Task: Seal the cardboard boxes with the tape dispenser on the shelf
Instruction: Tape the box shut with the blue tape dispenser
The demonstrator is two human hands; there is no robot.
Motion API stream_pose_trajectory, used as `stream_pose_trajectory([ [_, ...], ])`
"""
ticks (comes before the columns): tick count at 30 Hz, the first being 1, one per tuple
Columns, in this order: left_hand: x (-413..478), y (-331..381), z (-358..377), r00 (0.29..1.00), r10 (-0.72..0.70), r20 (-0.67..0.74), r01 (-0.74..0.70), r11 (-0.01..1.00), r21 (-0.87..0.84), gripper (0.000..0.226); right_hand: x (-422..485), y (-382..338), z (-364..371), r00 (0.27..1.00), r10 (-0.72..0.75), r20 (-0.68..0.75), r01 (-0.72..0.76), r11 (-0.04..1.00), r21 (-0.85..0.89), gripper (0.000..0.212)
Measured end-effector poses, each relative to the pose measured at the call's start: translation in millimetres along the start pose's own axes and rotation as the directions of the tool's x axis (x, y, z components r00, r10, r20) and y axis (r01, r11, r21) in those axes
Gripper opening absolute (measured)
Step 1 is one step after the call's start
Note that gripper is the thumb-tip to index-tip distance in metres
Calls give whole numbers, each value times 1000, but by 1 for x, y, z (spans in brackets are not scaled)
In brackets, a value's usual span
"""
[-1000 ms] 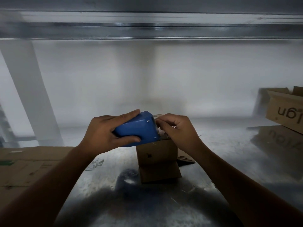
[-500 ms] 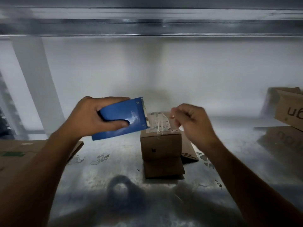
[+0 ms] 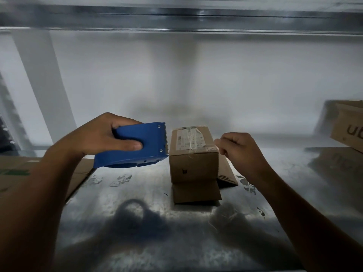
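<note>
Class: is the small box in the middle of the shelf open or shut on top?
Shut. The small box has its top lying flat, with clear tape strips crossing the label.

Two hands showed: the left hand at 9 o'clock of centre, the right hand at 3 o'clock. One blue tape dispenser was there. Two cardboard boxes stood: a small box at centre, a printed box at the far 3 o'clock edge. Two flat cardboard pieces lay: a large sheet at 9 o'clock, a small piece at the small box's 3 o'clock. One label was counted.
</note>
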State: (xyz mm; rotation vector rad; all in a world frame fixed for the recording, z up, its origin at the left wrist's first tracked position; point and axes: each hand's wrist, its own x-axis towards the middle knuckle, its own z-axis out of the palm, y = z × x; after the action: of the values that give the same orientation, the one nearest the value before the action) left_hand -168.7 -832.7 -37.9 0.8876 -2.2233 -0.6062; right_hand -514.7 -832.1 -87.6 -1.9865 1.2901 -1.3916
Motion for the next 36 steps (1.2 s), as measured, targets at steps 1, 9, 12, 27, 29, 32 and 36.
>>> stream_pose_trajectory([
  [1,1,-1,0,1000,-3,1,3,1000,0,42,1,0,0,1000,19,2,-19,1000,15,42],
  [9,-5,-11,-9,999,-35,-15,36,999,13,45,-1,12,-11,995,84,55,-91,986,141,47],
  [12,-3,-12,-7,999,-33,-7,33,999,20,50,2,14,-12,996,78,43,-84,985,154,47],
  [27,1,-34,-2,994,-92,55,88,993,74,45,5,38,-3,959,111,260,-113,994,-7,46],
  [29,2,-37,-1,994,-95,52,91,993,72,45,5,42,-3,938,130,320,-133,991,-11,50],
  [32,3,-40,1,995,-91,46,87,993,74,46,5,44,-4,902,182,392,-188,982,-23,52],
  [36,5,-43,4,995,-88,48,83,991,101,46,4,42,-3,909,135,393,-115,991,-74,53],
])
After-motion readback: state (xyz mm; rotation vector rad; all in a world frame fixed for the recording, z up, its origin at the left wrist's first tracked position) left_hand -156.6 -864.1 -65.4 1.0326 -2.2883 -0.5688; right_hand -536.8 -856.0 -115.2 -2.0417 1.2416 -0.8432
